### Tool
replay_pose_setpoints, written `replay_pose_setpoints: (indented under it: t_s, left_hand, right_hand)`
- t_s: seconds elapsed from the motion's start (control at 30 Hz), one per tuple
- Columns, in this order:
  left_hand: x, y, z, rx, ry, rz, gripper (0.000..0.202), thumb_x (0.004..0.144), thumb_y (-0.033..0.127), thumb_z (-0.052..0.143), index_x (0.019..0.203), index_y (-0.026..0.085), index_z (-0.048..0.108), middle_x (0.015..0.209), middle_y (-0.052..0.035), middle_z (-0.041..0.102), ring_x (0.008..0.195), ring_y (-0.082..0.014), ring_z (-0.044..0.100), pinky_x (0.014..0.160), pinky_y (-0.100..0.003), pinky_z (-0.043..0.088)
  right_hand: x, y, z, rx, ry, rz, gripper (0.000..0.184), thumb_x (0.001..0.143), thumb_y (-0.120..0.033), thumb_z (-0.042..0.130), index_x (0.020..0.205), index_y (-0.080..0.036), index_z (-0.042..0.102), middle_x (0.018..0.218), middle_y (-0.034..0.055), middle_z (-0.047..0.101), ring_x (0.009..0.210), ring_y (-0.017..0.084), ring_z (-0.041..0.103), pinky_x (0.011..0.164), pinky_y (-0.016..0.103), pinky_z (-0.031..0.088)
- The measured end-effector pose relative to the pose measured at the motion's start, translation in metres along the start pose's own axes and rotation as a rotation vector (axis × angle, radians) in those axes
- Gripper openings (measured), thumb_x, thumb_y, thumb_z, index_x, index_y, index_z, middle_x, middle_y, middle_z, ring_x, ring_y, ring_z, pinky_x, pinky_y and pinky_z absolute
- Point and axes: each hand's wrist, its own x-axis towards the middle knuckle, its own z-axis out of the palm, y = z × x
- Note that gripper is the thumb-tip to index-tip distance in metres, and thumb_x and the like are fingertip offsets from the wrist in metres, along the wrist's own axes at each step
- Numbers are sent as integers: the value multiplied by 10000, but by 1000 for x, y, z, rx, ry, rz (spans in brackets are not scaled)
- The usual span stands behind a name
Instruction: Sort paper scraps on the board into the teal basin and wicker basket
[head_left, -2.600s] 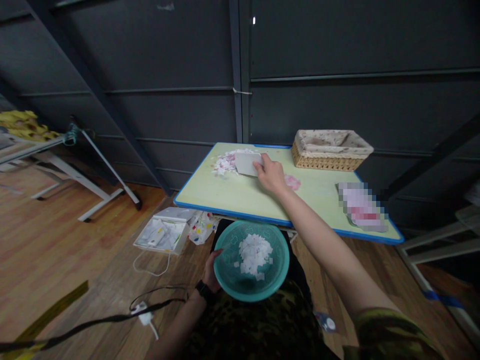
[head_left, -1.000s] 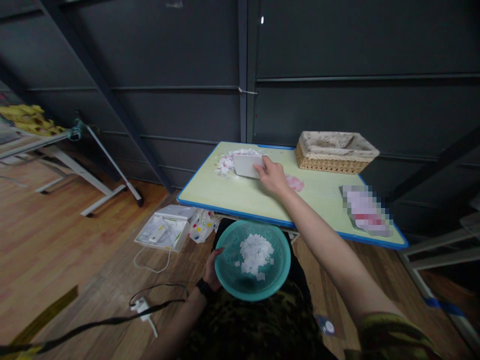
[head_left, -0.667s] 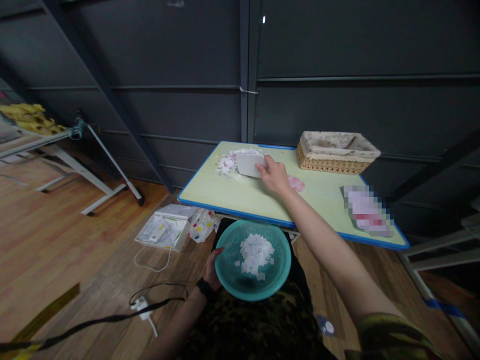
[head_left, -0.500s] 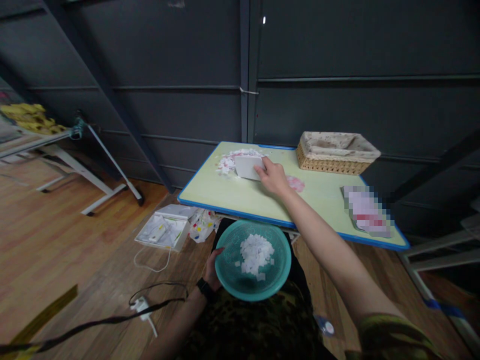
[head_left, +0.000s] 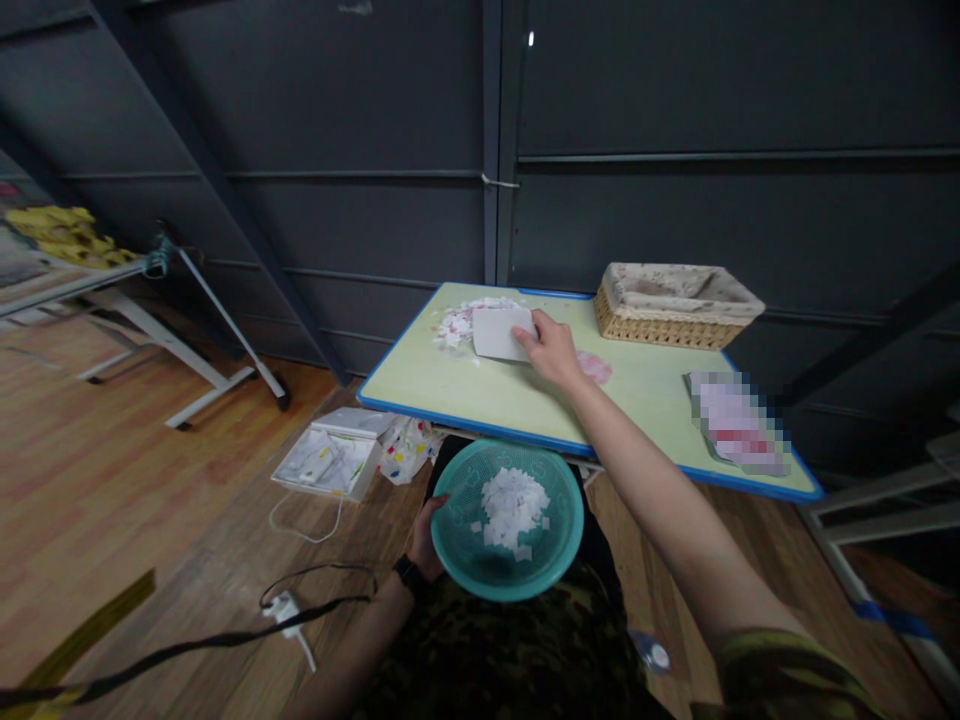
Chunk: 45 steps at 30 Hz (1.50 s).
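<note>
My right hand (head_left: 553, 350) reaches across the pale green table (head_left: 480, 395) and grips a white card (head_left: 501, 332) standing on edge beside a heap of small white and pink paper scraps (head_left: 459, 320). My left hand (head_left: 426, 540) holds the rim of a teal plastic basket (head_left: 465, 550) just below the table's near edge; a pile of white paper scraps (head_left: 511, 505) lies inside it. A small pink patch of scraps (head_left: 596, 368) sits right of my right hand.
A wicker basket with a cloth lining (head_left: 679, 302) stands at the table's back right. A blurred flat item (head_left: 736, 422) lies near the right edge. On the wooden floor are a white box (head_left: 334, 460), a plastic bag (head_left: 405, 450) and cables (head_left: 300, 600). Dark wall panels stand behind.
My right hand has shifted the white card slightly against the scrap heap. The left hand and the teal basket have stayed in place.
</note>
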Motion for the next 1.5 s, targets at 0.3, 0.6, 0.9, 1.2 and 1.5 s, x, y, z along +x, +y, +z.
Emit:
replay_pose_setpoints:
  t_s: [0.3, 0.6, 0.9, 1.2, 1.5]
  left_hand:
    - [-2, 0, 3, 9, 40, 17, 176, 680, 242, 663, 807, 120, 657, 872, -118, 733, 900, -306, 654, 869, -425, 460]
    - [4, -1, -5, 0, 14, -12, 274, 710, 242, 623, 957, 124, 637, 890, -121, 730, 900, -309, 660, 872, -464, 456]
    - [7, -3, -8, -9, 2, -1, 220, 711, 252, 629, 890, 127, 646, 869, -121, 728, 908, -314, 655, 874, -465, 452]
    - [4, -1, -6, -7, -2, -5, 178, 711, 260, 636, 829, 127, 644, 877, -132, 724, 948, -330, 639, 881, -475, 443]
    - [6, -3, -9, 11, -7, 14, 136, 739, 254, 616, 773, 124, 638, 795, -110, 730, 883, -302, 662, 883, -454, 442]
  right_hand:
    - [2, 3, 0, 129, 15, -18, 228, 786, -410, 459, 764, -197, 536, 679, 21, 563, 614, 173, 449, 605, 297, 337]
    - [8, 13, 3, 293, 36, 11, 236, 721, -419, 510, 675, -187, 510, 614, -9, 503, 590, 146, 412, 569, 277, 307]
    - [8, 14, 4, 383, 19, 6, 239, 705, -403, 522, 714, -166, 554, 664, 5, 541, 614, 148, 440, 577, 271, 327]
    - [9, 12, 0, 388, 18, 20, 229, 680, -379, 542, 711, -154, 572, 657, 6, 541, 616, 148, 441, 601, 280, 336]
    - [10, 13, 1, 596, -84, 84, 246, 613, -358, 590, 724, -138, 593, 680, 10, 545, 656, 154, 460, 592, 269, 337]
